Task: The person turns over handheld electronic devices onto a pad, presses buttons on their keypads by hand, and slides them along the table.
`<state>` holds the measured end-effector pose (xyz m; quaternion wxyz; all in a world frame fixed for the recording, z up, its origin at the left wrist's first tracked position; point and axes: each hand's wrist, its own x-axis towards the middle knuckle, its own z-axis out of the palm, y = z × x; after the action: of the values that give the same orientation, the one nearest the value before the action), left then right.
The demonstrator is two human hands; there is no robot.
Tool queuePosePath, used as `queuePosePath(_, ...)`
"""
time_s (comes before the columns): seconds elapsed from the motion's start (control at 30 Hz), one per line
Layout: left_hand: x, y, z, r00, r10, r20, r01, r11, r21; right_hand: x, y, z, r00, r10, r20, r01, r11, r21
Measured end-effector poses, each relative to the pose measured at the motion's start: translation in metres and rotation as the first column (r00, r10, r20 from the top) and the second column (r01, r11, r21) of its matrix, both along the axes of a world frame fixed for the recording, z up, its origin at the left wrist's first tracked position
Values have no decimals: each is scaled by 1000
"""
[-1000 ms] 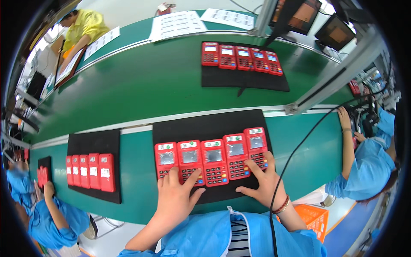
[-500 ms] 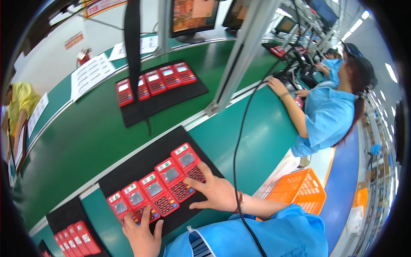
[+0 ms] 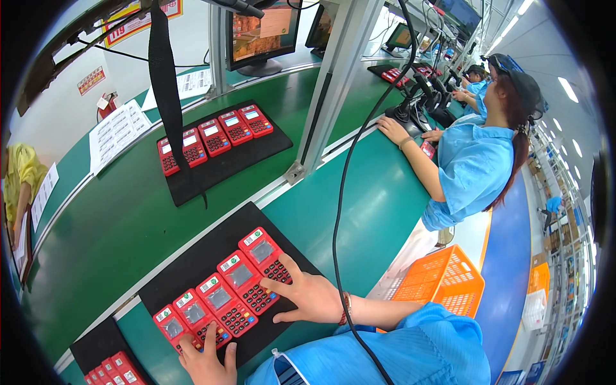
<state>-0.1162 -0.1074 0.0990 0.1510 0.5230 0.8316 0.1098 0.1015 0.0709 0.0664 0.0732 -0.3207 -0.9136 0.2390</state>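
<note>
red terminals [image 3: 221,303] slanting eight to two

from my remote seat, i see all five on a black mat [image 3: 208,253] on the desk [image 3: 378,199], long axes eleven to five. the middle terminal [image 3: 226,307] lies at one o'clock from the fingers of the nearer left hand [image 3: 208,362], and at eight from the right hand [image 3: 314,298]. both hands' fingers are spread wide at the outer keypads, gripping nothing.

At the frame's lower centre, a light-blue fabric jacket [image 3: 404,340] with a pale zip pull [image 3: 276,353] opens over a dark striped garment [image 3: 290,372]; a thin reddish-brown bracelet [image 3: 346,305] circles the right wrist [image 3: 360,312].
</note>
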Motion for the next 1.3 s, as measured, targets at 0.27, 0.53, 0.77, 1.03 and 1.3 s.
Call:
queuePosePath(0.27,0,0,-1,1000,2,-18,-2,1000,-1,0,1,0,1000,0,-2,0,1000,-3)
queuePosePath(0.53,1,1,5,999,24,27,-22,997,-81,0,-1,4,1000,-2,20,3,1000,-21)
queuePosePath(0.77,1,-3,-7,999,39,-7,-39,999,-6,-3,0,2,1000,-5,-17,5,1000,-1)
queuePosePath(1.03,2,-1,-8,1000,30,-7,-30,999,39,-3,0,6,999,-36,-12,36,998,49)
queuePosePath(1.3,1,-5,-9,1000,3,-24,-2,999,46,-6,-1,9,999,-26,25,25,999,44)
